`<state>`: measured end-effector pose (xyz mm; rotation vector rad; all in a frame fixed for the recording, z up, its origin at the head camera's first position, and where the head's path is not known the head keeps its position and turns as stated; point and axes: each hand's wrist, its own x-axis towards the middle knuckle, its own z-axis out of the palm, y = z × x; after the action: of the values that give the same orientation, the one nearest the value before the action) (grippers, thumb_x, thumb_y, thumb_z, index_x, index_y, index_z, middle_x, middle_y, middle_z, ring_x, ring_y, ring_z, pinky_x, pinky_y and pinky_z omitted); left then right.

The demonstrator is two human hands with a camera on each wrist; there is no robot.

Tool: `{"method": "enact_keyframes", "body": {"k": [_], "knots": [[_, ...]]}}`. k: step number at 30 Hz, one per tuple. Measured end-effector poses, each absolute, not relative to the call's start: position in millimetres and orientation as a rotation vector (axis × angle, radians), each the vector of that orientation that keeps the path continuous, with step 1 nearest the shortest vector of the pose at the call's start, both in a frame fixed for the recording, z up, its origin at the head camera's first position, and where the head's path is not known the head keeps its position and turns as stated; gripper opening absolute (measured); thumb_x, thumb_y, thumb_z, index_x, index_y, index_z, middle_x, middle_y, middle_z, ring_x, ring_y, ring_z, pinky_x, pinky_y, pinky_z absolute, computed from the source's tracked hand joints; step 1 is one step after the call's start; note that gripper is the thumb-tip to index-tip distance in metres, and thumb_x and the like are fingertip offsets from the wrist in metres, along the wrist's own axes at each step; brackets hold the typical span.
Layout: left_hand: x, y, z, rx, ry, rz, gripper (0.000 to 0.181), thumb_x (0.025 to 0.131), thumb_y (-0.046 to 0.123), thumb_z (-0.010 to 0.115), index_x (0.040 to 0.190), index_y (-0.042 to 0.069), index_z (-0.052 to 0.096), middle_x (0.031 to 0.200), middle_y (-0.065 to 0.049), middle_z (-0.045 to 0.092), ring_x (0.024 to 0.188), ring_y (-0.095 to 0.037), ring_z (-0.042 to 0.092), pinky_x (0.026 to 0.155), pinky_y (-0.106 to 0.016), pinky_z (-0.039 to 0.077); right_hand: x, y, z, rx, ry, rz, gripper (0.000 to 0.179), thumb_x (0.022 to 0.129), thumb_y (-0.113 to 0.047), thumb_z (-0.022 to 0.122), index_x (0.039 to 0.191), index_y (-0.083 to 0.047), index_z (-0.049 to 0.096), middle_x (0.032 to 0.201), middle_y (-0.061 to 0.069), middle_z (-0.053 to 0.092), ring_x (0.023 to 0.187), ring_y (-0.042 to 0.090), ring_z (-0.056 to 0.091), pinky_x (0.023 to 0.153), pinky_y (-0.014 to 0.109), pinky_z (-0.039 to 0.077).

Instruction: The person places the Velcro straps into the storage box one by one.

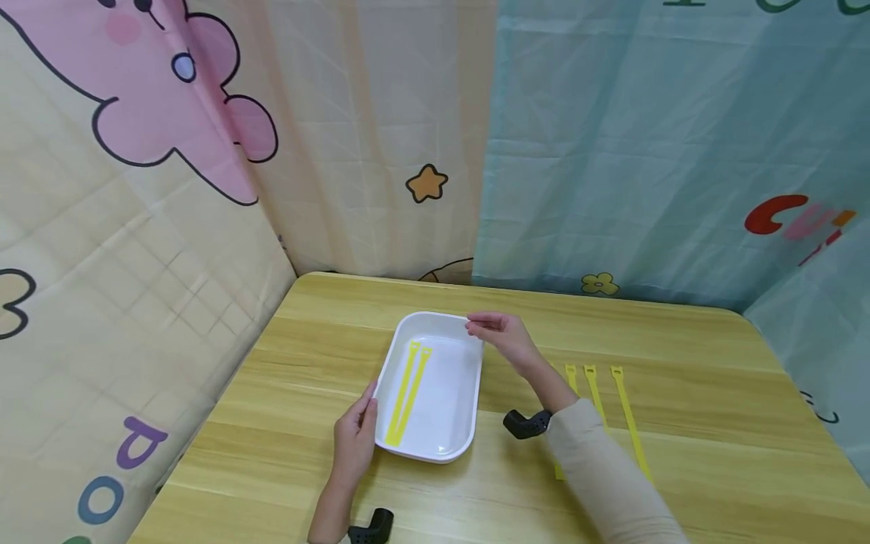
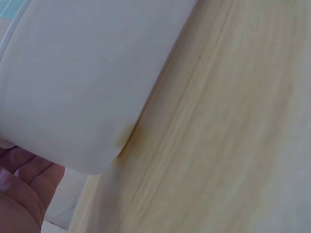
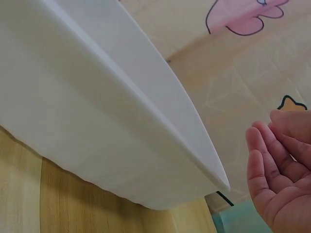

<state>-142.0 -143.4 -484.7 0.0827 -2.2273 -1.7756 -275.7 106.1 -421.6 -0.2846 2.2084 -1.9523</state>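
Note:
A white rectangular tray (image 1: 442, 393) with rounded corners sits on the wooden table. Two yellow cable straps (image 1: 410, 393) with slotted heads lie side by side along its left part. My left hand (image 1: 356, 438) grips the tray's left side near the front corner, thumb up by the rim. In the left wrist view, curled fingers (image 2: 46, 177) show beside the tray's outer wall (image 2: 92, 77). My right hand (image 1: 504, 338) hovers at the far right corner. The right wrist view shows its fingers (image 3: 262, 170) loosely bent, apart from the tray wall (image 3: 97, 111), holding nothing.
More yellow cable straps (image 1: 628, 415) lie to the right on the table (image 1: 720, 423), partly hidden beneath my right forearm and sleeve (image 1: 605, 468). Printed curtains (image 1: 367, 151) hang behind the table and along its left side. Each wrist wears a black device (image 1: 526, 425).

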Motion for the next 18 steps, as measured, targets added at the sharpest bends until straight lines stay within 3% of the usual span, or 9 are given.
{"method": "enact_keyframes", "body": {"k": [7,14,18], "knots": [[-132.3,-136.8,-456.5,0.109,-2.259,-1.766,0.033,0.095,0.0,0.045,0.127,-0.008,0.048,0.13,-0.019,0.047,0.118,-0.025,0.045,0.089,-0.031,0.044,-277.0,121.0,-425.0,-0.285,2.247,-1.931,0.039,0.087,-0.011,0.064,0.12,0.009,0.055,0.111,0.019,0.061,0.1,0.023,0.059,0.09,0.036,0.045],[-130.6,-136.1,-453.4,0.131,-2.27,-1.765,0.033,0.096,0.001,0.045,0.127,-0.008,0.049,0.13,-0.019,0.048,0.116,-0.025,0.047,0.085,-0.022,0.044,-275.4,138.3,-429.2,-0.273,2.273,-1.926,0.038,0.088,-0.009,0.063,0.12,0.008,0.055,0.113,0.023,0.059,0.103,0.029,0.056,0.092,0.043,0.043],[-131.4,-136.6,-455.9,0.121,-2.255,-1.774,0.033,0.095,0.0,0.045,0.127,-0.008,0.049,0.13,-0.019,0.048,0.115,-0.024,0.047,0.082,-0.015,0.043,-274.0,149.5,-430.3,-0.275,2.312,-1.9,0.038,0.087,-0.009,0.063,0.12,0.008,0.055,0.112,0.022,0.06,0.104,0.034,0.055,0.09,0.04,0.044]]}}
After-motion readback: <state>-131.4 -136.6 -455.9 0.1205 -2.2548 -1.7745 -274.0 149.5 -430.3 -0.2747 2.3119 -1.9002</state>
